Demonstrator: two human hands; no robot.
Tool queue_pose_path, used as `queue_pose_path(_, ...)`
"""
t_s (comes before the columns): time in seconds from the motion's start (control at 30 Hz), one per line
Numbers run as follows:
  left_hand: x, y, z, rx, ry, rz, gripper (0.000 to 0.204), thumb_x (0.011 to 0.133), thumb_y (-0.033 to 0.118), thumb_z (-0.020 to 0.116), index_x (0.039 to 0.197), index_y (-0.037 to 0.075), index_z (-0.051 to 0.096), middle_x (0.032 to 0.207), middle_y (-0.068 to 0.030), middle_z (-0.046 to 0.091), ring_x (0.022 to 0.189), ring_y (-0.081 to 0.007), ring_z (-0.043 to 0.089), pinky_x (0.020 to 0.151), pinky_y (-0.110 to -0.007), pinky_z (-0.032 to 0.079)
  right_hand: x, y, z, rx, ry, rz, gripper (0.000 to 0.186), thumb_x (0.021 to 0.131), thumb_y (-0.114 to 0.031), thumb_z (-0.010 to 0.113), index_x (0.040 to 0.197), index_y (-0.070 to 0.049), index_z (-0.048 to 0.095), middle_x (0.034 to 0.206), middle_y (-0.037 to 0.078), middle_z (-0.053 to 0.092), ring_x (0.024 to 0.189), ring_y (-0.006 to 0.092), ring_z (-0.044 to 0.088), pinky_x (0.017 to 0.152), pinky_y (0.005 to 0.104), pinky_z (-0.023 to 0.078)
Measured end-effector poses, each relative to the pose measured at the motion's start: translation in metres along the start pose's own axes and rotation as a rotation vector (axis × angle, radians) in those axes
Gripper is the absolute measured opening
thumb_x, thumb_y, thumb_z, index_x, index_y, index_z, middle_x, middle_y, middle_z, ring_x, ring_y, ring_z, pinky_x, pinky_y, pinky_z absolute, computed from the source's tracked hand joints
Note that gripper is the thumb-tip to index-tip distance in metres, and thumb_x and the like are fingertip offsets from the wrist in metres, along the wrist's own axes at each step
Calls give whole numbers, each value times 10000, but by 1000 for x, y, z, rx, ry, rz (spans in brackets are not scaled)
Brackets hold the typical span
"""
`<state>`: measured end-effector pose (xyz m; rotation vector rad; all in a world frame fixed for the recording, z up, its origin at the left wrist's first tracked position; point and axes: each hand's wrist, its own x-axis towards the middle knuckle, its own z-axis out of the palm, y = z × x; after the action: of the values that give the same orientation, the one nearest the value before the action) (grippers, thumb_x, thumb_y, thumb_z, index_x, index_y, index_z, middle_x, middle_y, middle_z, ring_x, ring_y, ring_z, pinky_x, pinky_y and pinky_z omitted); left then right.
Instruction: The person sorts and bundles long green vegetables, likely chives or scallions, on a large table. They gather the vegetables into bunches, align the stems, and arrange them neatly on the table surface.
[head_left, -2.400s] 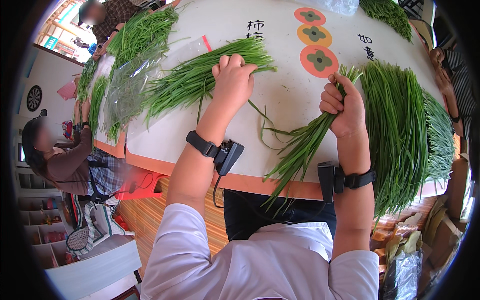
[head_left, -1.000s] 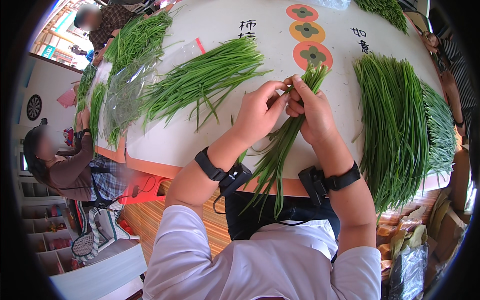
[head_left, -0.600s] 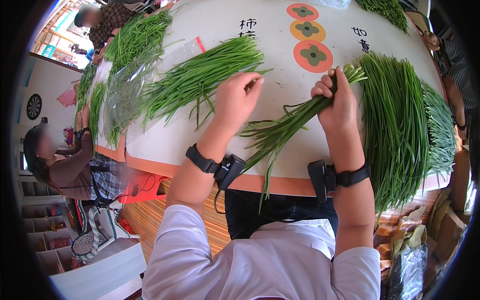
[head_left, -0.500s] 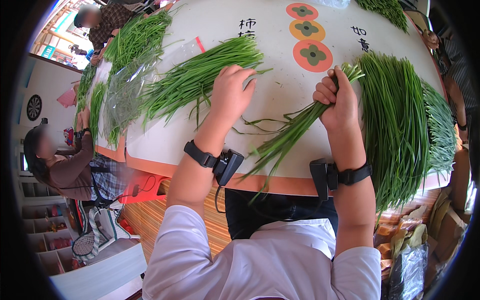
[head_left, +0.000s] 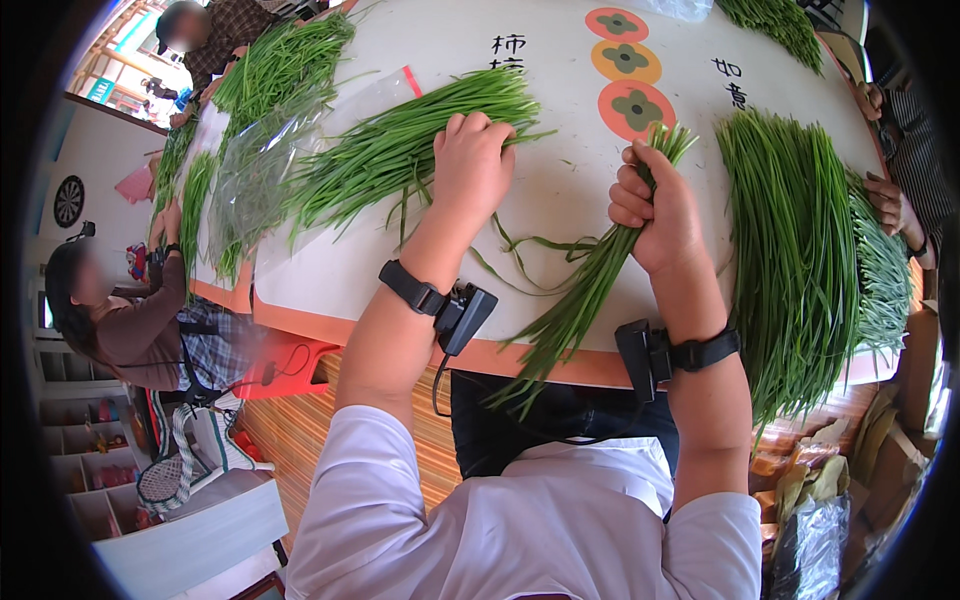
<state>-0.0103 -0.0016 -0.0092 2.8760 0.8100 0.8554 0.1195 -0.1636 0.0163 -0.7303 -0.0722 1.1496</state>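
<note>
My right hand grips a bunch of long green chive stalks near its top end; the leaves hang down past the table's front edge. My left hand reaches forward and rests on the loose pile of green stalks spread at the left of the white table, fingers curled into it. A few stray leaves lie between my hands. Both wrists carry black strapped devices.
A big sorted heap of chives lies to the right. More chive piles and a clear plastic sheet sit at the far left. Seated people work at the left and the top left; another person's hand shows at the right.
My hands were together on the bunch a second ago. Since then the left hand has let go and moved forward onto the loose pile, while the right keeps the bunch.
</note>
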Motion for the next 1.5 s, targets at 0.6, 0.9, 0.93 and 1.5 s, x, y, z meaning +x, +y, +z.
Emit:
queue_pose_path(0.6, -16, 67, -23, -720, 131, 61, 199, 784, 0, 570, 974, 20, 516, 869, -165, 610, 696, -320, 602, 575, -342, 474, -10, 24, 20, -209, -34, -122, 143, 843, -164, 585, 906, -36, 570, 548, -80, 316, 451, 33, 257, 434, 210, 233)
queue_pose_path(0.9, -16, 54, -18, -564, -138, -113, 155, 765, 161, 621, 832, 23, 601, 571, -140, 545, 504, -285, 533, 459, -343, 390, 1, 5, 11, -81, 206, -386, 186, 908, -211, 466, 997, -56, 518, 994, 54, 536, 834, 155, 507, 795, 308, 439)
queue_pose_path(0.93, -17, 50, -16, -603, -102, -134, 154, 762, 155, 622, 841, 24, 602, 577, -141, 549, 498, -274, 531, 461, -339, 392, 1, -1, 7, -22, 158, -381, 181, 917, -209, 438, 981, -55, 509, 987, 59, 538, 837, 168, 512, 805, 315, 438)
queue_pose_path(1.5, -12, 31, -12, -786, -325, -117, 209, 864, 182, 550, 926, -8, 612, 821, -38, 595, 720, -88, 518, 631, -219, 407, -3, -57, -30, 808, -558, 26, 242, 952, -164, 313, 921, 34, 449, 597, -5, 308, 427, 86, 272, 392, 217, 309)
